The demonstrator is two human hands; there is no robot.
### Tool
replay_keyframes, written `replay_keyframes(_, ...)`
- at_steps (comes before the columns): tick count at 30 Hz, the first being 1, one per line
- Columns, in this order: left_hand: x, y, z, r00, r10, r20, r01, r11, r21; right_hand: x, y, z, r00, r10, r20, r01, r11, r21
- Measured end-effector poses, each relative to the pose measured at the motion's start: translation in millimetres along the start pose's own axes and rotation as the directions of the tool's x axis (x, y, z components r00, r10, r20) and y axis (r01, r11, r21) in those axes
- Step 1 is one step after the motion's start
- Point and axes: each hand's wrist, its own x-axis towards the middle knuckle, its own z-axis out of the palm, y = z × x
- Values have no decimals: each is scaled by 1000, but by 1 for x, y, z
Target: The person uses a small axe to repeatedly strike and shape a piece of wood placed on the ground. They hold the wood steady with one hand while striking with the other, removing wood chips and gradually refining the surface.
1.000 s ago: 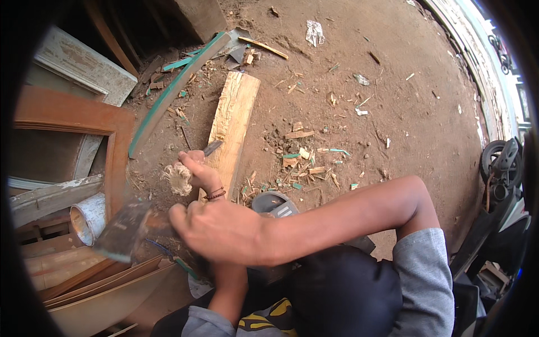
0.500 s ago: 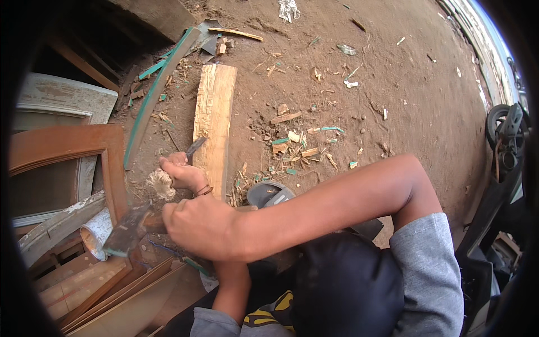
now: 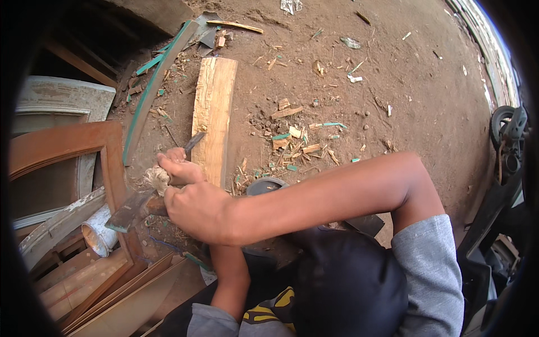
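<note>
A chisel is in my left hand, fingers wrapped round it; its frayed, pale handle end sticks out toward me. The dark blade meets the left side of a long wooden plank, whose left part is rough and chipped. My right hand is closed round the wooden handle of a hatchet. Its broad, dark head lies left of the fist, just below the chisel's handle end. The right forearm crosses in front of the left one and hides part of it.
Wood chips litter the dirt right of the plank. A green-edged board lies to its left. Wooden frames, a white cylinder and loose boards crowd the left. A wheeled object stands far right.
My right hand and the hatchet have moved up, closer to the chisel's handle end. The chisel remains against the plank. The whole view has shifted slightly.
</note>
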Motion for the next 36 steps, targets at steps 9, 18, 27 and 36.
replay_keyframes(9,21,4,4,997,-62,-39,56,990,-132,-3,-78,-87,875,-268,-402,384,891,242)
replay_keyframes(18,-2,9,-9,998,-50,-26,47,995,-87,-3,18,1,991,-25,-134,30,999,33)
replay_keyframes(27,21,5,1,990,-120,-75,99,966,-239,-39,35,-66,942,112,316,-272,806,526)
replay_keyframes(36,82,11,10,976,-216,-10,204,939,-276,-103,142,-47,499,790,357,-757,197,624)
